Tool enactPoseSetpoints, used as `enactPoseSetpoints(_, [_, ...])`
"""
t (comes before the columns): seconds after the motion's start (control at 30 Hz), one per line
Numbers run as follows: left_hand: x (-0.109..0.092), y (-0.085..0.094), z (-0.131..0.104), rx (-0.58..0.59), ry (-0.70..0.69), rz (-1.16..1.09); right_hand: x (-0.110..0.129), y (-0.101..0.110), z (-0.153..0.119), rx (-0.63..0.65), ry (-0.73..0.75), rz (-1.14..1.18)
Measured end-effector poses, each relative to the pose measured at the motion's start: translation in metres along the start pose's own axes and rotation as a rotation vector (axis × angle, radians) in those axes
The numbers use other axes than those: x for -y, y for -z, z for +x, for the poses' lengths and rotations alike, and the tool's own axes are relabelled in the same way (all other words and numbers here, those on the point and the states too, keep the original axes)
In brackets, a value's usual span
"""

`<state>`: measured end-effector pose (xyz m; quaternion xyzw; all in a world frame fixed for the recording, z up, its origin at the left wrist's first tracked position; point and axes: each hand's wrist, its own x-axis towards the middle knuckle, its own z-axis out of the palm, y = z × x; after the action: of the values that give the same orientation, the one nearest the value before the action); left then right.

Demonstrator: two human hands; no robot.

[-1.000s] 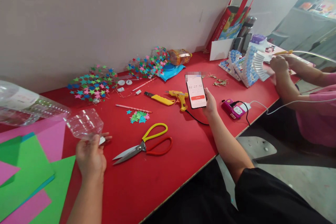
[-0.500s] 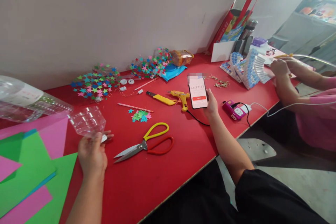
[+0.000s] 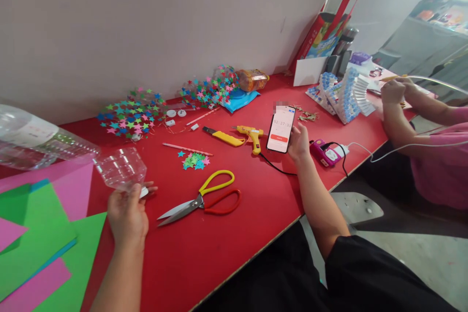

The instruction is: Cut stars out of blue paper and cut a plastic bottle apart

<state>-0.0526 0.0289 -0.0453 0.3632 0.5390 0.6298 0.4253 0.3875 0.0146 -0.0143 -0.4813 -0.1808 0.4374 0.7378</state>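
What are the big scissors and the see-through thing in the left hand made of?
The scissors have shiny grey blades, so probably metal; their smooth yellow and red handles may be plastic-coated. The see-through piece in the left hand looks like thin plastic: clear, with glossy streaks of light.

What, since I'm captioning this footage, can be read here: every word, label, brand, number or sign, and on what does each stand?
"02:27:33": on the screen of the phone in the right hand; the last digit is a little soft.
Red button on that screen: lettering too small to read.
Shopping bag: printing too blurred to read.
Label on the large clear bottle: too blurred to read.
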Motion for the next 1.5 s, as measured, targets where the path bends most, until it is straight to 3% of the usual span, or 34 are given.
enactPoseSetpoints(0.17, [-0.001,-0.001,0.000,0.002,0.008,0.006,0.006,0.002,-0.001,-0.039,-0.046,0.001])
enactPoseSetpoints(0.73, [-0.003,-0.001,0.000,0.003,0.040,0.030,0.016,0.012,-0.002,-0.301,0.206,-0.074])
enactPoseSetpoints(0.9, [-0.002,-0.001,-0.001,0.000,0.025,0.050,0.016,0.012,-0.004,-0.287,0.235,-0.105])
enactPoseSetpoints(1.1, [-0.001,-0.002,-0.001,-0.005,0.001,0.031,0.009,0.010,0.002,-0.236,0.099,-0.078])
enactPoseSetpoints(1.33, [-0.003,-0.002,-0.002,0.009,0.007,0.084,0.007,0.022,0.017,-0.269,0.043,-0.059])
enactPoseSetpoints(1.5, [-0.002,-0.002,-0.002,0.014,0.002,0.072,0.009,0.023,0.010,-0.175,0.001,-0.146])
